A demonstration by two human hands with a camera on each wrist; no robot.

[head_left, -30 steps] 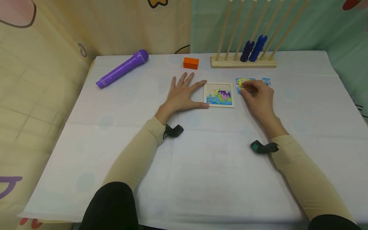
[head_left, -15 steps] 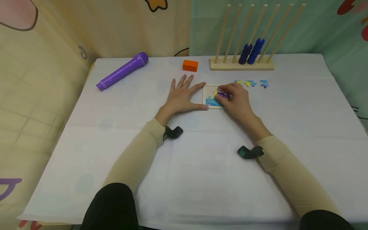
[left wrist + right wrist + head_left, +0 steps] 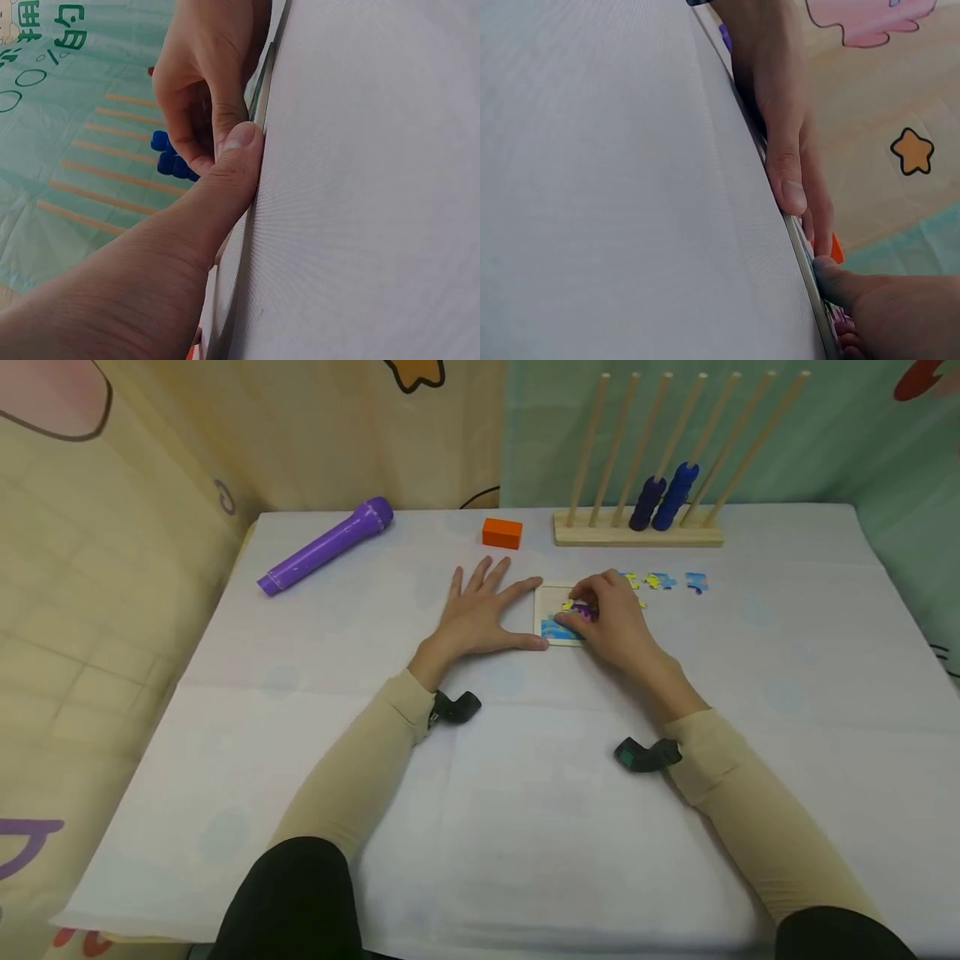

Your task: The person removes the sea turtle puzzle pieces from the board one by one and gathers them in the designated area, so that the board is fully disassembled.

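Observation:
A small square jigsaw puzzle in a pale wooden frame (image 3: pixel 537 610) lies flat on the table, its lower part filled with blue pieces (image 3: pixel 555 629). My left hand (image 3: pixel 472 620) rests spread out at its left side, thumb and index finger straight against the frame's left corners. Over the right half is my right hand (image 3: pixel 613 620), thumb and fingers curled together, pinching a jigsaw piece mostly hidden by the fingers. A purple patch of the picture (image 3: pixel 581 608) shows between thumb and index finger. In the left wrist view, the left thumb (image 3: pixel 241 139) overlaps the right hand's fingers.
Loose jigsaw pieces (image 3: pixel 660 581) lie right of the frame, with one separate blue piece (image 3: pixel 697 582) farther right. Behind stand an orange block (image 3: pixel 502 533) and a wooden bead rack (image 3: pixel 637 536) with dark blue beads. A purple toy microphone (image 3: pixel 326 547) lies at the back left.
From the loose pieces at the right, my right hand has moved left onto the puzzle frame, where its fingers have shifted slightly. The left hand has kept its place at the frame.

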